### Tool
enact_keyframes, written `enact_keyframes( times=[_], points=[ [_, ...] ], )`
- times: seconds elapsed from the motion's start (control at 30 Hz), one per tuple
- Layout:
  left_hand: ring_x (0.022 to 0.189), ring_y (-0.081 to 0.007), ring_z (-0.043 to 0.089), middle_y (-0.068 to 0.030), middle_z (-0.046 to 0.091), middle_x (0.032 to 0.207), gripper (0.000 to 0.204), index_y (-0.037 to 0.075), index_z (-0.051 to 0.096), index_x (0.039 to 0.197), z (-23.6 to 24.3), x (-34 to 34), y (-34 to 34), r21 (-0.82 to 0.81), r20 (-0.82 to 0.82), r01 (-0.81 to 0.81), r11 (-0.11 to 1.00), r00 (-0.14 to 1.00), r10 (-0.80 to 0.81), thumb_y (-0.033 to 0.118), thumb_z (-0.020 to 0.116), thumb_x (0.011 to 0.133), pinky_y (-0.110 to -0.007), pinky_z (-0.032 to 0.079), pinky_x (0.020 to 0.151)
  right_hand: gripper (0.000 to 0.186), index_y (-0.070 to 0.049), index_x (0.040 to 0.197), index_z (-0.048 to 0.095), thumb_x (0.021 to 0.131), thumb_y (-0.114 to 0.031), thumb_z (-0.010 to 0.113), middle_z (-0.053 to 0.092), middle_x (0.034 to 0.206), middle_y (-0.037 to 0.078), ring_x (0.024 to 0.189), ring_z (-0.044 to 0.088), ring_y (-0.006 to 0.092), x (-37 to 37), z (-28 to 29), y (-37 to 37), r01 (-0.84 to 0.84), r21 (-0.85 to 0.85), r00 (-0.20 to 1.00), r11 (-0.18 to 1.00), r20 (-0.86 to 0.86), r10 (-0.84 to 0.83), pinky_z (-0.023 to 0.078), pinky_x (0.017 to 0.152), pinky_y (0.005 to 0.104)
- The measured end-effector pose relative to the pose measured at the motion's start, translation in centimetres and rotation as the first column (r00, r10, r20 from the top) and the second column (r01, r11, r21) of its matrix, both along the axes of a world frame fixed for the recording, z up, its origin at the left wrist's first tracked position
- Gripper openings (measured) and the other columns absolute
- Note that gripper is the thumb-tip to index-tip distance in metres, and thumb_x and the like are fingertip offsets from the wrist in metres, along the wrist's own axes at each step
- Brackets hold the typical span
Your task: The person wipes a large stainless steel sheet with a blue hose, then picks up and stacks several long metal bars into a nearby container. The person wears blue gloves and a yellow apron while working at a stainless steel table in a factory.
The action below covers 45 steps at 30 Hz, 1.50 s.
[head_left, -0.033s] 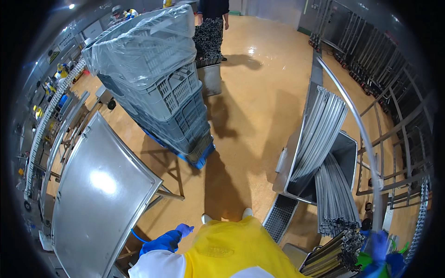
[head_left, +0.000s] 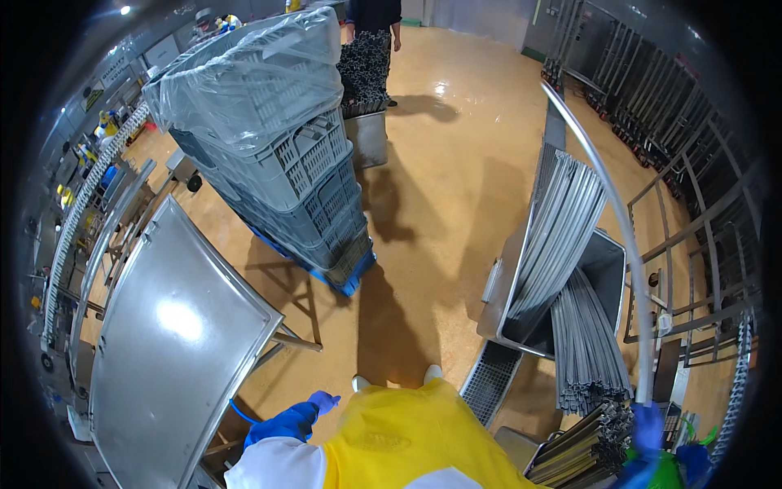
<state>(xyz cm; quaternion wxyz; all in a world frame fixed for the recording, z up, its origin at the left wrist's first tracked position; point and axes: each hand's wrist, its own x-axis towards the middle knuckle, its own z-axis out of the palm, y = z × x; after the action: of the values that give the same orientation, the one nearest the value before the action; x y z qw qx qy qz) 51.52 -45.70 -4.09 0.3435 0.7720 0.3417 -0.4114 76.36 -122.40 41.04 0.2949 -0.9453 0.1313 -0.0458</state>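
Note:
My right hand, in a purple glove, is closed around the lower end of a long, thin metal rod. The rod rises steeply beside a metal bin, its far tip over the floor drain strip. Bundles of similar grey rods lean in that bin, and more dark-ended rods lie just left of my right hand. My left hand, also gloved in purple, hangs by the yellow apron with nothing in it, its fingers loosely extended.
On the left stands a steel table. Ahead is a tall stack of grey crates under clear plastic, on a blue base. A person stands behind a cart of dark rods. A metal rack frame borders the right side.
My right hand and the metal rod have shifted a little to the left, and the rod's tip now reaches farther up and left. My left hand stays almost in place.

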Motion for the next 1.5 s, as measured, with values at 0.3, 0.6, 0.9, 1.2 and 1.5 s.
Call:
enact_keyframes(
  times=[0.3, 0.6, 0.9, 1.2, 1.5],
  points=[
    [0.107, -0.0371, 0.067, -0.0182, 0.074, 0.109, 0.054, 0.013, 0.079, 0.102, 2.9, 2.7, -1.8, 0.046, 0.173, -0.078, 0.996, 0.983, 0.069, 0.058, 0.05, 0.096, -0.046, 0.05, 0.096, 0.04, -0.002, 0.081, 0.071, 0.101, -0.035, 0.059, 0.056, 0.055, 0.006, 0.052, 0.052, 0.0124, -1.0, -23.0, 12.6, -0.407, 0.211, 0.897, 0.889, -0.094, 0.433, 0.041, 0.049, 0.0365],
    [0.103, -0.0376, 0.067, -0.0176, 0.074, 0.106, 0.056, 0.011, 0.078, 0.101, 3.3, -5.1, -5.1, 0.089, 0.11, -0.109, 0.99, 0.989, 0.099, 0.059, 0.051, 0.095, -0.046, 0.051, 0.095, 0.029, -0.008, 0.092, 0.076, 0.098, -0.033, 0.062, 0.057, 0.057, 0.017, 0.049, 0.061, 0.0296, 6.0, -23.5, 11.3, -0.49, 0.028, 0.864, 0.871, -0.123, 0.489, 0.046, 0.051, 0.0411],
    [0.103, -0.039, 0.068, -0.0191, 0.073, 0.107, 0.06, 0.01, 0.078, 0.101, 3.1, -3.9, -4.6, 0.153, 0.096, -0.001, 0.988, 0.995, -0.014, 0.061, 0.049, 0.096, -0.049, 0.051, 0.094, 0.032, -0.005, 0.088, 0.076, 0.095, -0.034, 0.065, 0.055, 0.055, 0.019, 0.049, 0.061, 0.0337, 11.5, -20.9, 14.5, -0.492, -0.03, 0.869, 0.87, -0.079, 0.489, 0.044, 0.049, 0.0442],
    [0.097, -0.0371, 0.069, -0.0168, 0.075, 0.101, 0.055, 0.012, 0.079, 0.097, 4.0, -5.4, -5.7, 0.114, 0.141, -0.149, 0.982, 0.981, 0.133, 0.061, 0.052, 0.094, -0.046, 0.053, 0.09, 0.033, -0.006, 0.086, 0.074, 0.096, -0.037, 0.067, 0.053, 0.054, 0.019, 0.048, 0.058, 0.0347, 12.8, -20.7, 11.6, -0.508, -0.12, 0.861, 0.853, -0.05, 0.506, 0.042, 0.049, 0.0441],
    [0.099, -0.0378, 0.068, -0.0171, 0.074, 0.101, 0.054, 0.013, 0.079, 0.098, 2.8, -6.4, -6.3, 0.099, 0.121, -0.118, 0.988, 0.987, 0.106, 0.06, 0.052, 0.095, -0.046, 0.052, 0.092, 0.035, -0.004, 0.086, 0.072, 0.097, -0.037, 0.065, 0.055, 0.056, 0.02, 0.048, 0.06, 0.0335, 13.8, -20.3, 11.9, -0.496, -0.118, 0.867, 0.86, -0.009, 0.498, 0.041, 0.048, 0.0428]
  ],
)
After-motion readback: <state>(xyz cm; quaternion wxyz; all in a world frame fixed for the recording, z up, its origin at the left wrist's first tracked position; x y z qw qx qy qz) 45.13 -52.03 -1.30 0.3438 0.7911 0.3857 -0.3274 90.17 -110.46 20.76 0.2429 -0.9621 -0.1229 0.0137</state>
